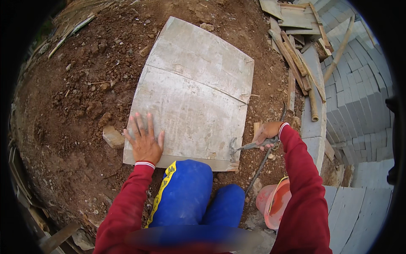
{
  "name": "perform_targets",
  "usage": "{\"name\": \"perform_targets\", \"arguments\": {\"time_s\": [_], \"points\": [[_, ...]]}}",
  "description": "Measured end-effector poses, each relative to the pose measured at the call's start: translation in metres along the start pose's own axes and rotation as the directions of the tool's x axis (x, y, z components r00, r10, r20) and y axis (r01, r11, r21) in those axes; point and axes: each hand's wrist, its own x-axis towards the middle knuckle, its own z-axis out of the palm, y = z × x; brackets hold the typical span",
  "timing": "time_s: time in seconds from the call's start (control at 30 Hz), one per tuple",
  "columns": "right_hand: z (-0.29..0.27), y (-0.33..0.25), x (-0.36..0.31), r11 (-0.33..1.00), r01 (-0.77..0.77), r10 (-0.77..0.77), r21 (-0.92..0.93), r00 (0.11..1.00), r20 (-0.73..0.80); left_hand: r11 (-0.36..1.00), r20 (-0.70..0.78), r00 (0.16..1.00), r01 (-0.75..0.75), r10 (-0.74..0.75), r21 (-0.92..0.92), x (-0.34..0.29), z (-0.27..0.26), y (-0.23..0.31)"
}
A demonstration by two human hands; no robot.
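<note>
A pale, dusty wooden panel (186,110) lies on the dirt in front of my knees, with a seam running across its upper half. Flat on its lower left part, fingers spread, rests my left hand (146,142). My right hand (268,133) is closed round the handle of a hammer (247,146), just beyond the panel's right edge. The grey hammer head lies over the panel's lower right corner. A few bent nails (244,101) stick out along the right edge. Part of the hammer handle is hidden by my fingers.
A pinkish-red bucket (275,203) with a yellow handle stands beside my right forearm. Loose boards and a bamboo pole (313,103) lie at the upper right. Stacked grey blocks (359,97) rise at the far right. A pale stone (113,136) sits left of the panel.
</note>
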Motion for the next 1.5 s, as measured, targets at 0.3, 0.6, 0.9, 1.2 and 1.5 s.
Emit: {"name": "perform_targets", "arguments": {"time_s": [0.3, 0.6, 0.9, 1.2, 1.5], "points": [[0.047, 0.03, -0.005, 0.983, 0.162, -0.141, 0.087, 0.967, -0.21, 0.999, -0.033, 0.999, -0.016, 0.017, 0.028, 0.0, 0.001, 0.001], [0.119, 0.056, -0.01, 0.965, 0.254, -0.173, 0.068, 0.809, -0.562, 1.0, -0.056, 0.998, 0.0, -0.001, -0.026, -0.005, -0.005, 0.01], [0.141, 0.045, 0.015, 0.543, 0.838, 0.015, 0.055, 0.056, -0.998, 0.746, 0.014, 0.773, -0.607, 0.634, -0.272, 0.073, 0.05, 0.187], [0.137, 0.008, 0.049, -0.111, 0.991, 0.196, -0.077, -0.055, -0.979, 0.762, 0.036, 0.769, -0.624, 0.638, -0.175, 0.069, 0.074, 0.202], [0.165, 0.0, 0.038, -0.015, 0.995, 0.275, -0.103, -0.095, -0.957, 0.765, 0.177, 0.744, -0.628, 0.644, -0.143, 0.072, 0.067, 0.206]]}}
